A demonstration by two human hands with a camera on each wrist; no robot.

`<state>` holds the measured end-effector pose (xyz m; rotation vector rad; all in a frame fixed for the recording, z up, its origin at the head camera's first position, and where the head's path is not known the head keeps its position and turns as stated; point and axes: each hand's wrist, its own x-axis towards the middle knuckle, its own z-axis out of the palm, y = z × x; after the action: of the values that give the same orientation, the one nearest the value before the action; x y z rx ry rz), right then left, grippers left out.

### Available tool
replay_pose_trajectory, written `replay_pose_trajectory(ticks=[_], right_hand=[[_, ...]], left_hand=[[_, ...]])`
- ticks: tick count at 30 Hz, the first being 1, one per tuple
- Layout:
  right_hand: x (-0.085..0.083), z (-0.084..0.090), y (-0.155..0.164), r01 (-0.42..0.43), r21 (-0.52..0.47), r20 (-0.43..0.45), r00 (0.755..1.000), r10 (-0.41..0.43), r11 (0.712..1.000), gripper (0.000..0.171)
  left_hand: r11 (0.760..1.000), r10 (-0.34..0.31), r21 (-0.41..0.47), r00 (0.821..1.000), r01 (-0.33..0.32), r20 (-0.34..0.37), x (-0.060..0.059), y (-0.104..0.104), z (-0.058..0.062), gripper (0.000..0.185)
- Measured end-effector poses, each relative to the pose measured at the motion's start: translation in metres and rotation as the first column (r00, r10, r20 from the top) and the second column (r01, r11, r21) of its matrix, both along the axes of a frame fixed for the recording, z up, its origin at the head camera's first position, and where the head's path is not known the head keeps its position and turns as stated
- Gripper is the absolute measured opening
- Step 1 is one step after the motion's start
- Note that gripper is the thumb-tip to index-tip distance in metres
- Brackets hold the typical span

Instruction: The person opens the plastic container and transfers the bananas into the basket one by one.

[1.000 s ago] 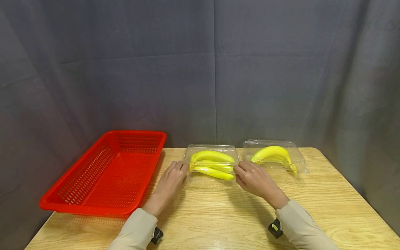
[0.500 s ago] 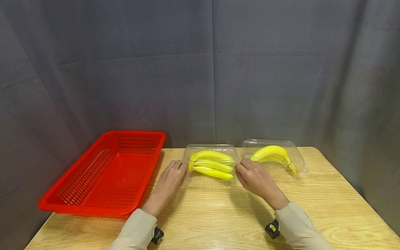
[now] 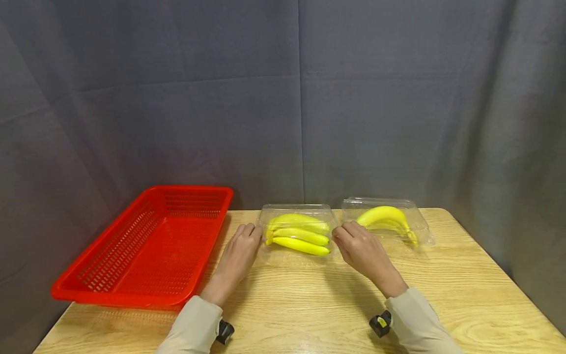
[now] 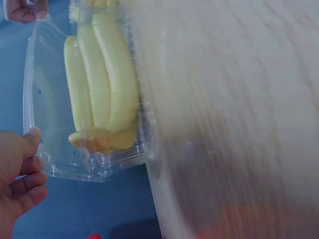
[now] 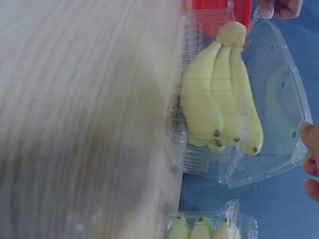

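A yellow bunch of bananas lies in a clear plastic clamshell box on the table. Its lid stands partly raised, tilted up from the far edge. My left hand pinches the left front corner of that lid between thumb and fingers, as the left wrist view shows. At the opposite corner my right hand holds the lid the same way. The bananas stay down in the tray, stem end to the left.
A second clear clamshell with bananas stands to the right, close behind my right hand. The large red basket takes up the table's left side. A grey curtain hangs behind the table.
The lid's front edge now crosses the bananas higher in the head view, and more of the bunch shows below it. Both hands keep their hold and barely shift.
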<state>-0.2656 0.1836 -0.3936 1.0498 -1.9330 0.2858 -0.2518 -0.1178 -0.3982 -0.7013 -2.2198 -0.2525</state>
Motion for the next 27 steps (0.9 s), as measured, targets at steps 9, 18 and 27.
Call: replay_pose_trajectory(ticks=[9, 18, 27], right_hand=[[0.0000, 0.0083, 0.0005, 0.035, -0.031, 0.079, 0.996, -0.032, 0.999, 0.011], [-0.0003, 0.0075, -0.0021, 0.051, -0.064, 0.089, 0.995, -0.045, 0.997, 0.010], [-0.0003, 0.0101, -0.0035, 0.060, -0.089, 0.114, 0.992, -0.050, 0.994, 0.013]], left_hand=[[0.998, -0.023, 0.060, 0.999, 0.025, -0.026, -0.0028, 0.0016, 0.0068, 0.020], [0.996, -0.043, 0.082, 0.998, 0.046, -0.038, -0.0036, -0.0002, 0.0044, 0.019], [0.991, -0.040, 0.126, 0.999, 0.044, -0.033, -0.0051, -0.0001, 0.0069, 0.018]])
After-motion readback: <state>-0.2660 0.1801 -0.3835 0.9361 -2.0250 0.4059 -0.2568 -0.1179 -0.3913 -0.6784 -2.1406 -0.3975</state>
